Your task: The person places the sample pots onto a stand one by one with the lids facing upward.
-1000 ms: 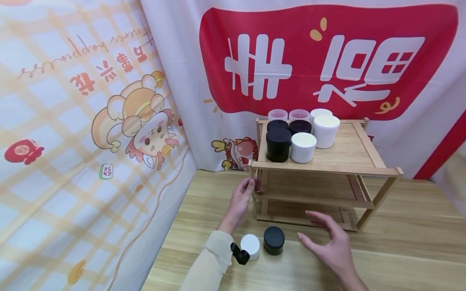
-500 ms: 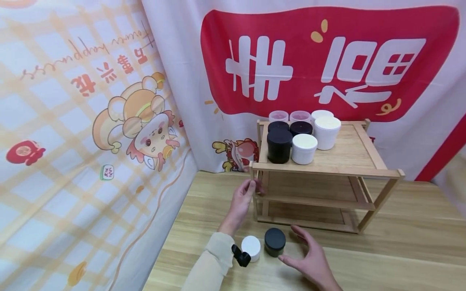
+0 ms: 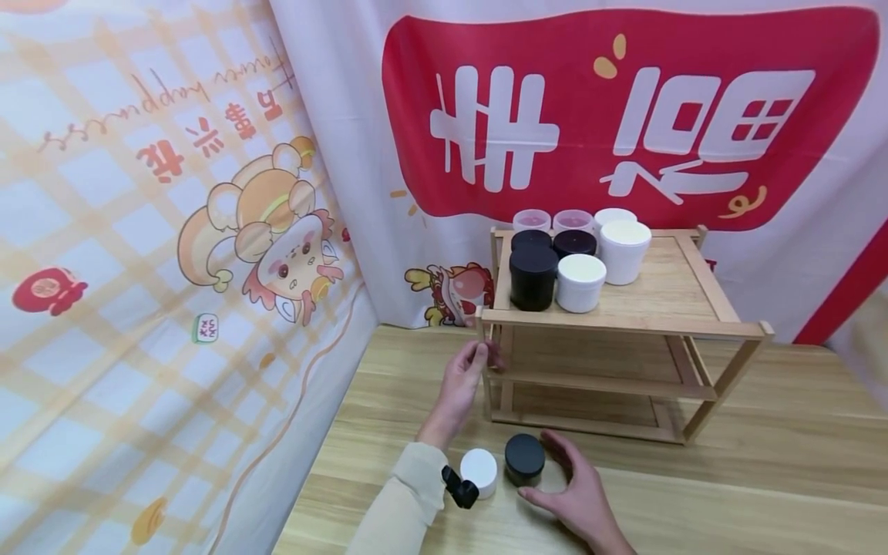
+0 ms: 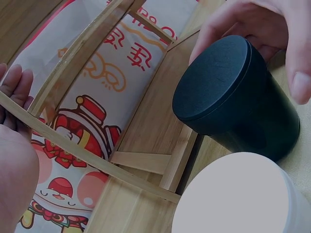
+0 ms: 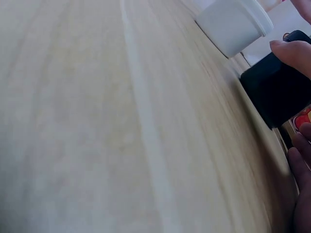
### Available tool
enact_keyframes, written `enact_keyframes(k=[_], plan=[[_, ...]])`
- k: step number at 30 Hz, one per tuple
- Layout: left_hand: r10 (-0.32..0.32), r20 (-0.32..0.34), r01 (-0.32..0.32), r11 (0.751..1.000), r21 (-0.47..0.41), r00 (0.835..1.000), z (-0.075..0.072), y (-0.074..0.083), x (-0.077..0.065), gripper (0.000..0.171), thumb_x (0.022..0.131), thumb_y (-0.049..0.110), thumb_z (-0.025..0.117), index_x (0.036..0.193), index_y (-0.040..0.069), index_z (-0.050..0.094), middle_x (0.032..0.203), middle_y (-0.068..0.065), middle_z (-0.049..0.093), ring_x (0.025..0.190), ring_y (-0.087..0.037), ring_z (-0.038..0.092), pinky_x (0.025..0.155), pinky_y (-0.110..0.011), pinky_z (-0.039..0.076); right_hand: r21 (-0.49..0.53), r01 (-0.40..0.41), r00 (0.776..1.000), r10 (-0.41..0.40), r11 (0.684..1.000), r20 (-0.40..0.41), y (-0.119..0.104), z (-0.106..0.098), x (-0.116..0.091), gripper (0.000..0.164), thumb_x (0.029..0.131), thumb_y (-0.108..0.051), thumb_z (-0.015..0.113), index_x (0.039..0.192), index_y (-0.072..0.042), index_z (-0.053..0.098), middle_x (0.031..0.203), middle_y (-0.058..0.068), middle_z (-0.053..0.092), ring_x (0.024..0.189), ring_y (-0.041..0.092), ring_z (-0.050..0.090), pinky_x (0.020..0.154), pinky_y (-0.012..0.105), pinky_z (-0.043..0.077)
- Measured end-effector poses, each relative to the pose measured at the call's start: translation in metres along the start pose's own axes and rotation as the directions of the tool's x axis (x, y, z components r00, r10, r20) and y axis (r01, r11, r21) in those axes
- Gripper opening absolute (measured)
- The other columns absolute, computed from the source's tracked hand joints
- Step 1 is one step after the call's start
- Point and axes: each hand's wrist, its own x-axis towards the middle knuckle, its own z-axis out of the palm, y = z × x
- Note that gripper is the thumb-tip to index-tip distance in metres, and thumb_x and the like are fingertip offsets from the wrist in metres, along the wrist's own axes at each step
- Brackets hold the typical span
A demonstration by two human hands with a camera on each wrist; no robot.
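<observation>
My left hand (image 3: 463,378) grips the front left post of a wooden rack (image 3: 610,327); in the left wrist view the fingers (image 4: 17,82) show behind the post. My right hand (image 3: 579,497) is beside a black lidded jar (image 3: 524,456) on the table, thumb and fingers spread to either side of it. In the right wrist view its thumb (image 5: 294,54) overlaps the jar, while the other fingers stand a little off it. A white lidded jar (image 3: 479,469) stands just left of the black one, partly covered in the head view by the left wrist's black camera mount (image 3: 459,487).
On the rack's top shelf, black jars (image 3: 533,279), white jars (image 3: 581,284) and clear pinkish ones (image 3: 532,220) crowd the left half. Two lower shelves (image 3: 590,356) sit beneath. A printed cloth (image 3: 333,139) hangs behind and along the left side of the wood-grain table (image 3: 777,478).
My right hand has moved left and toward me, from in front of the rack to around the black jar. The left hand keeps its place on the rack post.
</observation>
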Motion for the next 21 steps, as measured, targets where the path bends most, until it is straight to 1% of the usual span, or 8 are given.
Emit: enact_keyframes(k=[5, 9, 12, 14, 18, 21], plan=[[0.007, -0.002, -0.007, 1.000, 0.004, 1.000, 0.000, -0.003, 0.001, 0.053, 0.110, 0.046, 0.057, 0.134, 0.000, 0.064, 0.120, -0.029, 0.070, 0.106, -0.015, 0.071, 0.126, -0.052, 0.036, -0.003, 0.039, 0.999, -0.039, 0.999, -0.020, -0.002, 0.004, 0.000, 0.103, 0.059, -0.030, 0.109, 0.148, -0.014, 0.061, 0.146, 0.008, 0.070, 0.133, 0.027, 0.066, 0.110, 0.004, 0.037], [0.011, -0.003, -0.011, 1.000, -0.003, 1.000, 0.001, -0.002, 0.000, 0.052, 0.111, 0.046, 0.055, 0.135, 0.000, 0.064, 0.123, -0.034, 0.067, 0.104, -0.013, 0.071, 0.126, -0.049, 0.038, -0.002, 0.046, 0.999, -0.046, 0.999, -0.029, -0.005, 0.005, 0.000, 0.100, 0.059, -0.031, 0.109, 0.146, -0.017, 0.063, 0.144, 0.005, 0.071, 0.132, 0.026, 0.066, 0.110, 0.005, 0.037], [0.010, -0.003, -0.010, 1.000, -0.007, 1.000, 0.001, -0.001, -0.001, 0.052, 0.111, 0.045, 0.054, 0.136, 0.000, 0.064, 0.124, -0.035, 0.066, 0.103, -0.012, 0.071, 0.126, -0.048, 0.038, -0.001, 0.051, 0.998, -0.051, 0.999, -0.039, -0.005, 0.007, 0.000, 0.098, 0.060, -0.030, 0.108, 0.146, -0.017, 0.064, 0.143, 0.005, 0.071, 0.132, 0.026, 0.066, 0.110, 0.005, 0.037], [0.011, -0.002, -0.011, 1.000, -0.010, 1.000, 0.001, -0.001, -0.001, 0.052, 0.112, 0.044, 0.054, 0.137, -0.001, 0.063, 0.124, -0.035, 0.066, 0.103, -0.012, 0.071, 0.126, -0.047, 0.039, -0.001, 0.056, 0.997, -0.056, 0.998, -0.049, -0.004, 0.009, 0.001, 0.097, 0.060, -0.027, 0.108, 0.145, -0.016, 0.064, 0.143, 0.005, 0.072, 0.132, 0.024, 0.067, 0.109, 0.004, 0.037], [0.013, -0.003, -0.013, 1.000, -0.015, 1.000, 0.001, -0.001, 0.000, 0.051, 0.112, 0.044, 0.055, 0.136, 0.000, 0.063, 0.124, -0.034, 0.067, 0.104, -0.012, 0.071, 0.122, -0.045, 0.042, -0.016, 0.053, 0.997, -0.054, 0.998, -0.063, -0.001, 0.011, 0.002, 0.094, 0.060, -0.024, 0.108, 0.144, -0.017, 0.066, 0.141, 0.003, 0.072, 0.129, 0.014, 0.067, 0.109, 0.003, 0.036], [0.012, -0.005, -0.012, 1.000, -0.025, 1.000, 0.001, -0.002, 0.000, 0.048, 0.111, 0.044, 0.056, 0.133, 0.002, 0.065, 0.122, -0.031, 0.068, 0.104, -0.013, 0.071, 0.119, -0.042, 0.044, -0.020, 0.049, 0.997, -0.050, 0.999, -0.066, -0.001, 0.012, 0.001, 0.091, 0.061, -0.024, 0.108, 0.142, -0.020, 0.067, 0.140, 0.000, 0.073, 0.128, 0.013, 0.067, 0.108, 0.004, 0.036]])
